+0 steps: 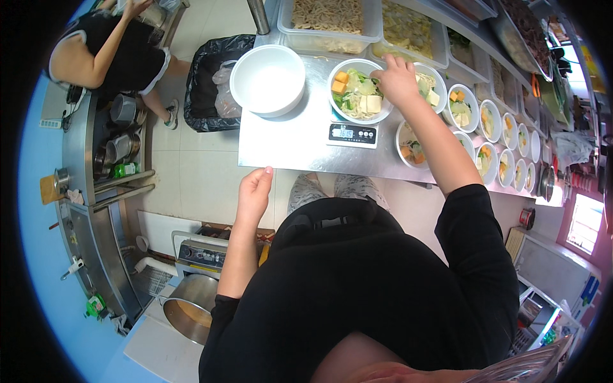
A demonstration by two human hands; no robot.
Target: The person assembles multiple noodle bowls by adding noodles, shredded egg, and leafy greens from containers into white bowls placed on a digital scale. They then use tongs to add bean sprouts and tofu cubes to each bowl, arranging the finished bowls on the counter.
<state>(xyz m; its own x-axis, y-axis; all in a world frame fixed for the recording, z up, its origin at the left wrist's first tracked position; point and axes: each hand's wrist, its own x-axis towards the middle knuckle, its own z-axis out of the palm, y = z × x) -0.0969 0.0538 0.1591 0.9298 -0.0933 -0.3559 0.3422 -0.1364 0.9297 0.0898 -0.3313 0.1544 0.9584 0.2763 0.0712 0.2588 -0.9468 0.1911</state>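
My right hand (396, 81) is over the right rim of a white round bowl (339, 113), with some fingertips hidden among its contents. The bowl holds leafy greens (353, 76), noodle-like strands, orange cubes (339, 86) and pale tofu-like blocks (371, 104). Under it is a digital kitchen scale (352, 135) with a lit display. Whether the right fingers pinch anything is not visible. My left hand (254, 194) hangs just off the front edge of the steel table (287, 148), fingers curled in, no object visible. Left of the scale stand empty white bowls (268, 79), apparently nested.
Several filled bowls (462, 107) stand in two rows to the right. Clear tubs of shredded food (328, 19) and cut cabbage (412, 31) line the back. A black-lined bin (206, 86) is beyond the table's left end. Another person (115, 52) stands upper left. A steel pot (189, 306) sits lower left.
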